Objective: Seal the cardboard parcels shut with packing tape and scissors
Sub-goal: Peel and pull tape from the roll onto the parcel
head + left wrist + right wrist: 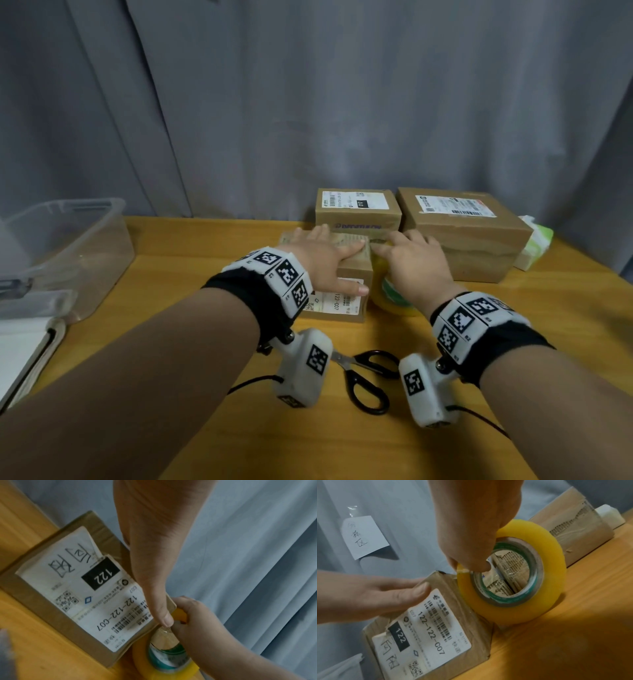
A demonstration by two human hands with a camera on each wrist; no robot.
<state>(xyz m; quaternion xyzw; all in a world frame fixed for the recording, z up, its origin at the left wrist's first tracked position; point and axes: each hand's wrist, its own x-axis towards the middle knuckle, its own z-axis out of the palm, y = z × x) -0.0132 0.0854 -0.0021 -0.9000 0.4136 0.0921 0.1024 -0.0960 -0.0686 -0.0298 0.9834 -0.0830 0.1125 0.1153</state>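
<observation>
On table (205, 246): three parcels (356, 212), one tape roll (513, 574), one scissors (366, 377).

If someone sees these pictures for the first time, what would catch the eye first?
Probably the yellow roll of packing tape, standing on edge on the wooden table in the right hand. Beside it, the left hand lies flat on the small brown cardboard parcel labelled 122. Black-handled scissors lie nearer, between the wrists.

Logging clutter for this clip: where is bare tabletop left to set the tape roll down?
Bare wooden table lies between the clear plastic bin and the small labelled cardboard parcel, and right of the yellow tape roll. It is crowded behind, where two taped cardboard boxes stand, and near the black-handled scissors.
</observation>
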